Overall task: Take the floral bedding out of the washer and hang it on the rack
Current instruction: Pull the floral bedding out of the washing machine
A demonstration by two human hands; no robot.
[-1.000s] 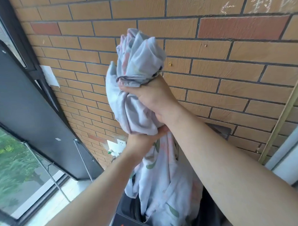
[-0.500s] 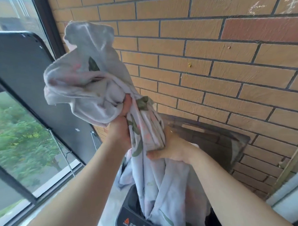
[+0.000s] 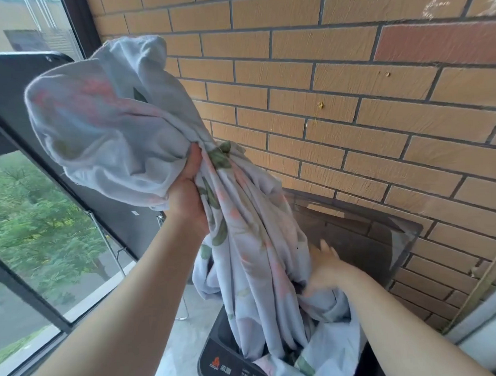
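Observation:
The pale floral bedding (image 3: pixel 252 244) hangs in a twisted rope from my raised left hand (image 3: pixel 188 187), which is clenched on it with a big bunch bulging above the fist. Its lower end still lies in the open top of the black washer (image 3: pixel 217 365). My right hand (image 3: pixel 324 267) is low at the washer mouth, pressed into the cloth with fingers partly spread; whether it grips the cloth is unclear. The washer's tinted lid (image 3: pixel 365 239) stands open against the brick wall. A thin metal leg (image 3: pixel 107 245) shows at the left; I cannot tell if it belongs to the rack.
A brick wall (image 3: pixel 322 99) stands close behind the washer. At the left is a dark-framed window (image 3: pixel 26 285) with trees outside, and a black panel (image 3: pixel 15 84) leans across it. Bare concrete floor (image 3: pixel 174 344) lies left of the washer. A pale post (image 3: pixel 484 280) leans at the right.
My left hand has carried the bunched bedding up and to the left. My right hand slid down the cloth from chest height to the washer mouth.

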